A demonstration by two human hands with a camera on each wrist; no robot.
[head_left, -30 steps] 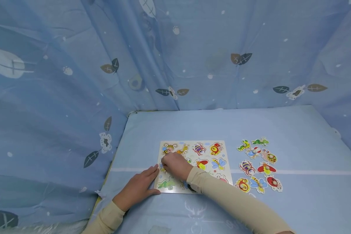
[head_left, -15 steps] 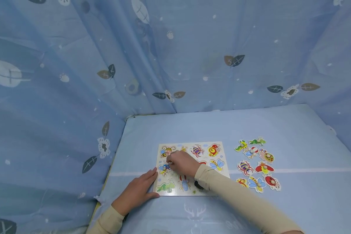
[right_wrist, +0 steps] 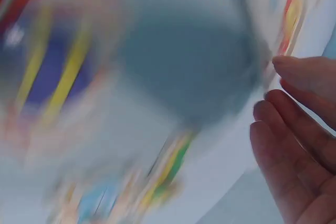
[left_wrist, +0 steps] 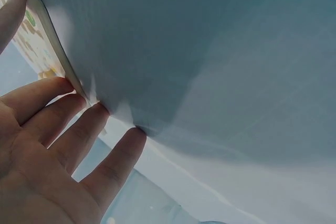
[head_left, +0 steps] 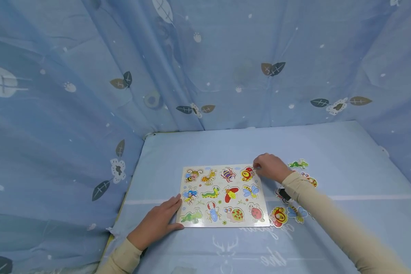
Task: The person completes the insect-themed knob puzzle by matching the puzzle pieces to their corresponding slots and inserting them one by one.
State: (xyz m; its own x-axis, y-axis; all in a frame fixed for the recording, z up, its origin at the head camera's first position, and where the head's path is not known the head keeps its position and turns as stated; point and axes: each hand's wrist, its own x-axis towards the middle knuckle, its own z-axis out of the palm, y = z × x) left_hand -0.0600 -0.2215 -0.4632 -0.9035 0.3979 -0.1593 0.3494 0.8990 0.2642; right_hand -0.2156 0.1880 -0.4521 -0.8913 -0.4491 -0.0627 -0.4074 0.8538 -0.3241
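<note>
A white puzzle board (head_left: 205, 225) with rows of coloured insect pictures lies flat on the table. My left hand (head_left: 159, 220) rests against its left edge, fingers extended; the left wrist view shows these fingertips (left_wrist: 64, 85) at the board's side. Over the board's upper right corner is my right hand (head_left: 272, 167), beside a red and yellow butterfly picture (head_left: 247, 174). In the right wrist view its thumb and fingers (right_wrist: 278, 145) are loosely bent, with nothing visible between them. A blurred purple-and-yellow striped spider piece (right_wrist: 55, 72) lies to one side there.
Loose insect pieces lie right of the board: a green grasshopper (head_left: 298, 164), a red and yellow butterfly (head_left: 279, 217) and a blue-winged dragonfly (head_left: 297, 214) among them. My right sleeve (head_left: 332, 213) covers some. Blue patterned cloth (head_left: 226, 76) hangs behind and at both sides.
My right hand has left the blue fly picture at the board's left and moved right to its upper right corner, uncovering the board's middle. The left hand stays at the left edge.
</note>
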